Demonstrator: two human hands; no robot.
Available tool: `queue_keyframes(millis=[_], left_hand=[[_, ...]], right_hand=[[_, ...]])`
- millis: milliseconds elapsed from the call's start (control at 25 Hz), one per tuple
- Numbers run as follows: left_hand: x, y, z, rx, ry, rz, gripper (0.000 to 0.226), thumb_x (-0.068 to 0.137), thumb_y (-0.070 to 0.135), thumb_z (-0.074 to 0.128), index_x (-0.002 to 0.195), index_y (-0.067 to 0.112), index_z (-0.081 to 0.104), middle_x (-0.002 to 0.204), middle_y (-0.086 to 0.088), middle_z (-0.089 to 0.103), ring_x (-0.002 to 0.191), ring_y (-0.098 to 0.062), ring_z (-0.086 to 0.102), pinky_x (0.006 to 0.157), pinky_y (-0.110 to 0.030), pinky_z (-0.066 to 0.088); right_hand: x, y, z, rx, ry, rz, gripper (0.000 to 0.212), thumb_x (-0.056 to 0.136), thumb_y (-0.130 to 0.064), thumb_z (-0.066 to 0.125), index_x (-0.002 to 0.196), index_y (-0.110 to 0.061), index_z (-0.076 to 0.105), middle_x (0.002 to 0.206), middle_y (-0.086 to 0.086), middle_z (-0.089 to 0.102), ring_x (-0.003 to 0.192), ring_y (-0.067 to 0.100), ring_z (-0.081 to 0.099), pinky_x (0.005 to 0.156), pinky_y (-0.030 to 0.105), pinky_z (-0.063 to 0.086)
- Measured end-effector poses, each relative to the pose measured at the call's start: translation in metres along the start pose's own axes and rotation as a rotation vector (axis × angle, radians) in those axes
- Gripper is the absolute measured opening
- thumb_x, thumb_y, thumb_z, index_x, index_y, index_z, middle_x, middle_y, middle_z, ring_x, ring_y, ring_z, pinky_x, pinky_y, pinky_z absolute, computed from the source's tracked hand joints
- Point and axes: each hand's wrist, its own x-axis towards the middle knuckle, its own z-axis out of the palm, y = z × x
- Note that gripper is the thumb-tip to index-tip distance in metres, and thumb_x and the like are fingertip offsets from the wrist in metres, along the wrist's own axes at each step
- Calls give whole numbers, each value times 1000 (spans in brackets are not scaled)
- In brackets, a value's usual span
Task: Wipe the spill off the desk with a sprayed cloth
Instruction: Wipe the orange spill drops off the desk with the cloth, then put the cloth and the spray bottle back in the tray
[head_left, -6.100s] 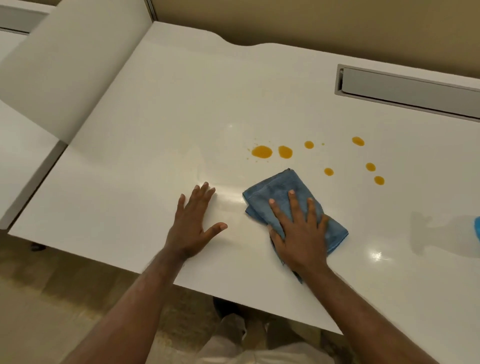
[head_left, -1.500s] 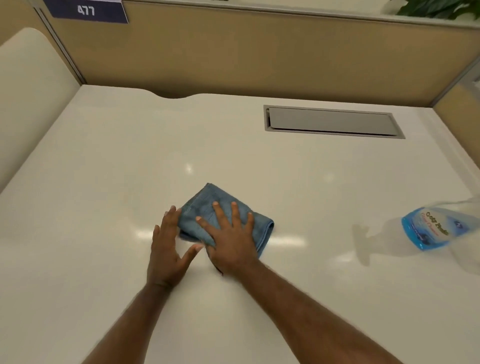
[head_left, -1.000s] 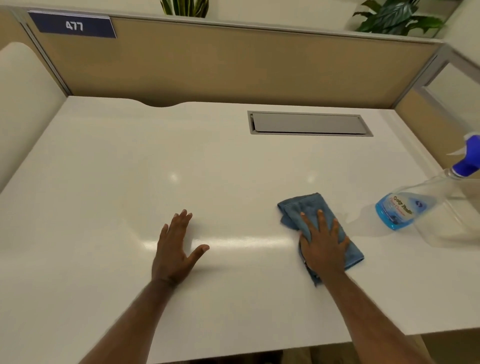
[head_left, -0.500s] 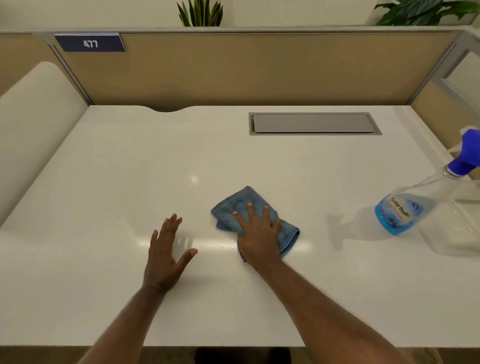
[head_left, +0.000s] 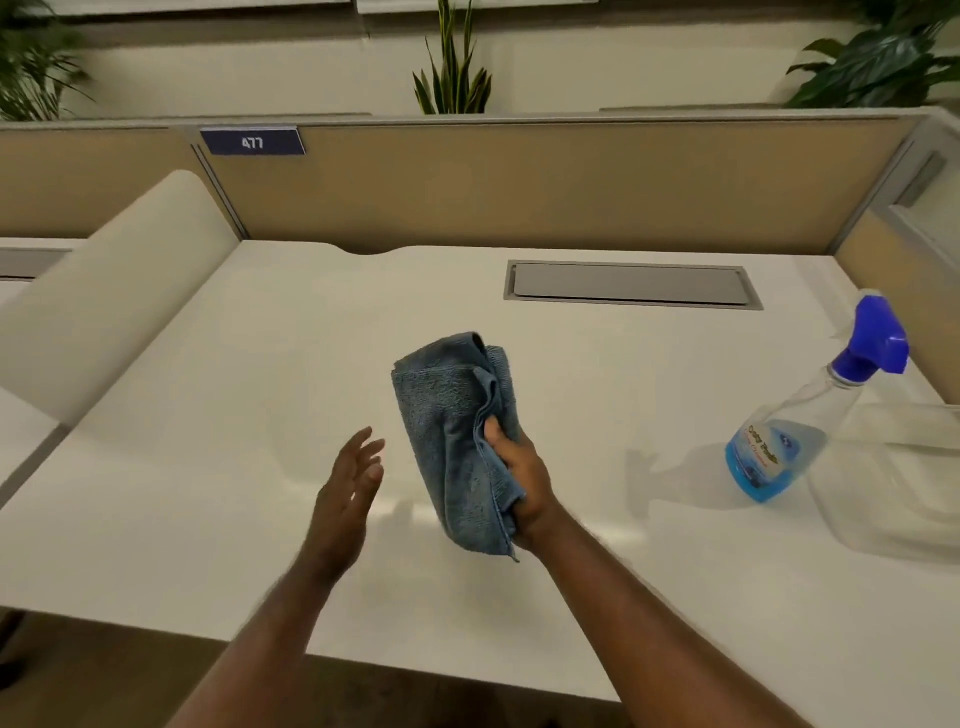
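2 hands are showing over the white counter (head_left: 218, 395). I am gripping the blue cloth (head_left: 457, 441) in my right hand (head_left: 522, 480), fingers curled tight into its folds, and I am holding it bunched and lifted above the counter's middle, its lower end hanging toward the surface. My left hand (head_left: 345, 493) is hovering just left of the cloth, held loose with fingers spread, grasping nothing and not touching the cloth. I am seeing no orange spots on the counter under the cloth. Well to the right of the cloth, a spray bottle (head_left: 810, 415) with a blue trigger head is standing on the counter. Beyond the cloth, a grey cable hatch (head_left: 631, 285) is sitting flush in the counter, and a sign (head_left: 253, 142) reading 477 is sitting on the partition behind.
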Motion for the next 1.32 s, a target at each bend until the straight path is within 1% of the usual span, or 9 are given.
queue_keyframes(millis=[200,400,560,720,840,960,1080,1160,1320], left_hand=[[6,54,33,-371,-393,-151,46,93,51,45,131,27,54,132,2,63,122,-21,58,96,-46,48],[-7,73,30,-440,-564,-153,38,92,32,60,129,23,55,130,-5,64,120,-29,59,91,-49,53],[-25,72,33,-564,-702,-158,45,92,19,60,134,30,50,132,-4,62,119,-28,60,92,-52,53],[-42,86,55,-615,-684,-106,32,92,13,52,123,17,62,124,-12,66,114,-32,61,86,-42,55],[-49,99,73,-694,-746,-80,37,94,13,37,114,0,64,136,-18,57,125,-36,53,98,-50,48],[-51,118,102,-529,-807,8,29,84,20,53,96,3,74,137,-7,58,128,-24,52,98,-46,49],[-53,132,145,-298,-770,184,17,74,5,69,87,12,78,132,3,61,126,-15,53,92,-35,53],[-58,137,180,-186,-718,287,23,75,-1,71,84,19,79,133,6,60,124,-12,54,92,-34,53],[-79,141,257,-67,-550,350,26,78,-7,70,85,17,79,132,1,58,121,-11,55,95,-42,53]], right_hand=[[-32,-26,0,137,6,39,33,94,-37,49,109,-19,72,112,14,72,101,32,69,80,44,58],[-71,-60,-27,-545,132,-18,31,96,-34,54,125,-22,54,124,9,66,105,21,68,89,44,56],[-112,-72,-42,-500,79,18,42,92,-12,61,129,-28,49,115,8,70,104,29,68,84,45,57],[-150,-71,-51,-395,134,-158,33,91,-7,57,122,-18,60,118,14,67,105,31,66,81,42,58],[-177,-83,-64,-380,222,-210,27,93,-4,48,96,-11,74,107,8,72,102,29,65,82,39,57],[-199,-104,-83,-317,279,-274,27,79,-14,48,73,-5,73,115,10,68,111,28,58,91,41,52],[-224,-124,-110,-552,269,-360,11,67,-24,73,72,-15,69,122,10,62,113,23,59,91,39,54],[-238,-136,-133,-785,294,-445,25,63,-14,83,73,-21,60,117,5,65,110,19,62,88,37,56],[-253,-155,-175,-934,437,-566,47,63,2,75,79,-31,45,102,2,67,96,17,64,76,34,58]])
